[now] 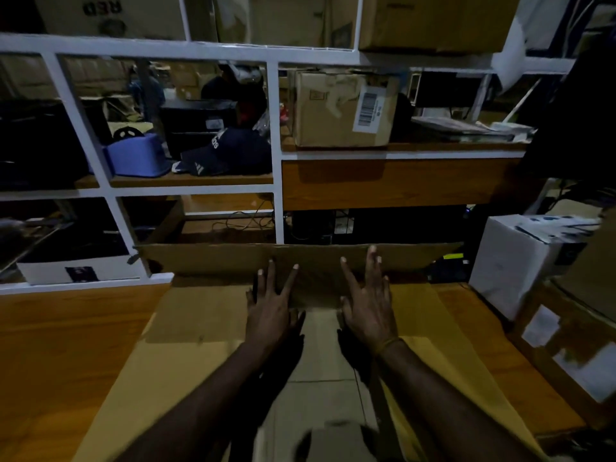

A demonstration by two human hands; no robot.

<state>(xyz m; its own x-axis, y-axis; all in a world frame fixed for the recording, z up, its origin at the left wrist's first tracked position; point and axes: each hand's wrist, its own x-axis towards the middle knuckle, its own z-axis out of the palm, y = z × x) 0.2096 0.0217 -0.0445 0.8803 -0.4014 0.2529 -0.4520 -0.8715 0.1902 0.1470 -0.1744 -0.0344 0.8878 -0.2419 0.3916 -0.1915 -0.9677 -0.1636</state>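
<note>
A large brown cardboard box (186,321) lies on a wooden table (60,345) in front of me, with its flaps spread out. Its far flap (213,258) stands up at the back edge. My left hand (270,308) lies flat with straight, spread fingers on the base of that far flap. A little to its right, my right hand (366,301) presses the same flap, fingers straight and pointing away from me; a yellow band circles its wrist. Neither hand holds anything. The box's side flaps extend left and right of my forearms.
A white-framed partition (276,128) with wooden shelves rises behind the table. On it sit a taped cardboard box (336,111), a dark cap (226,151) and a blue plastic container (140,158). A white box (513,258) and another carton (566,355) crowd the table's right side.
</note>
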